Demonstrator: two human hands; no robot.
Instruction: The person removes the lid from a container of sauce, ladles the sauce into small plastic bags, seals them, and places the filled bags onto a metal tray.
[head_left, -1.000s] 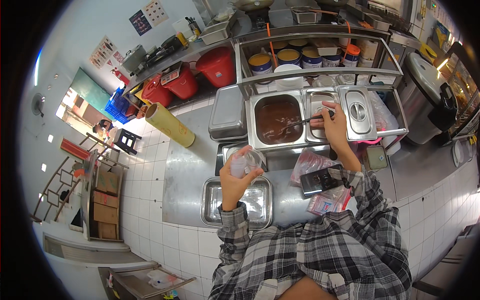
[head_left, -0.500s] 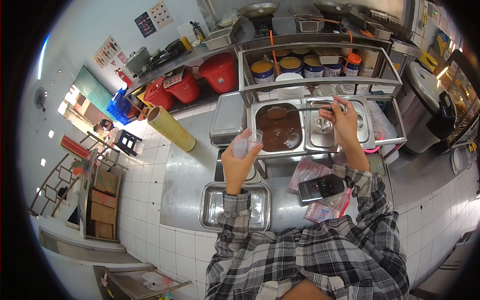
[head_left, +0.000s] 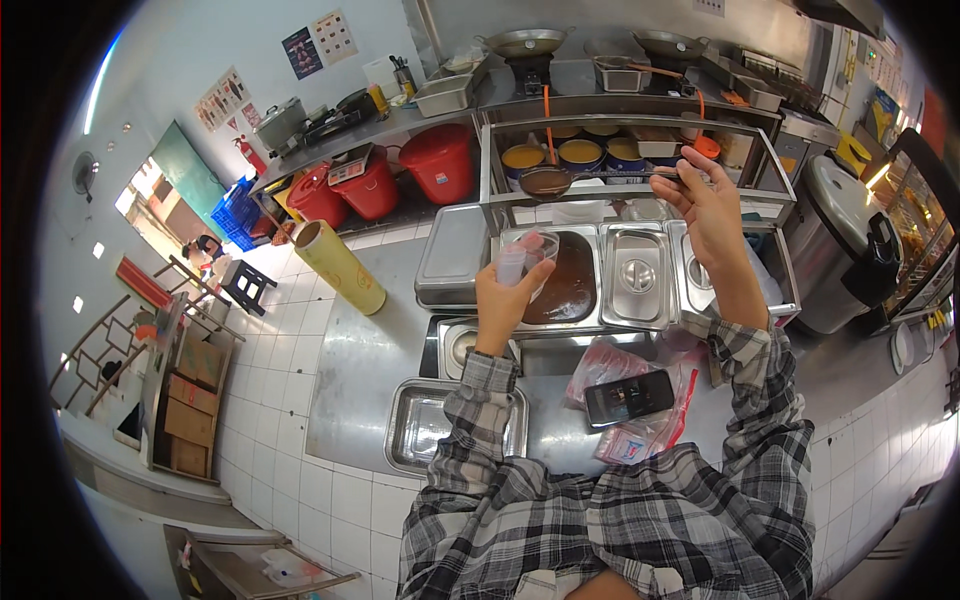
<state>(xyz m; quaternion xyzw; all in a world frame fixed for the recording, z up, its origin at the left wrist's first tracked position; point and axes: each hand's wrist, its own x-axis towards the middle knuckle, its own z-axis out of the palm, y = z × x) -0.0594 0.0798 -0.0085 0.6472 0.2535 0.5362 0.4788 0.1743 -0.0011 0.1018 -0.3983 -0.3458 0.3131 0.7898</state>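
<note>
My right hand [head_left: 708, 205] grips the dark handle of a ladle [head_left: 546, 181], some of its fingers stretched upward. The ladle's bowl holds brown sauce and is raised above the steel pan's far edge. Below it, brown sauce [head_left: 568, 288] fills the rectangular steel pan [head_left: 599, 265]. My left hand [head_left: 500, 305] is closed around clear plastic cups [head_left: 511, 266] over the pan's left side; how many are stacked there I cannot tell. Right of the sauce stands a pan under a steel lid [head_left: 637, 308].
A metal frame [head_left: 640, 205] runs behind the pans. Left are a steel box-shaped container [head_left: 455, 255] and an upright roll of film [head_left: 340, 268]. Nearer lie a steel tray [head_left: 400, 425] and a phone [head_left: 630, 398] on plastic bags [head_left: 655, 435]. A large cooker [head_left: 840, 240] stands right.
My right hand has lifted the ladle up from the sauce, further from me. The left hand with the cups has moved slightly right and up, over the pan's edge.
</note>
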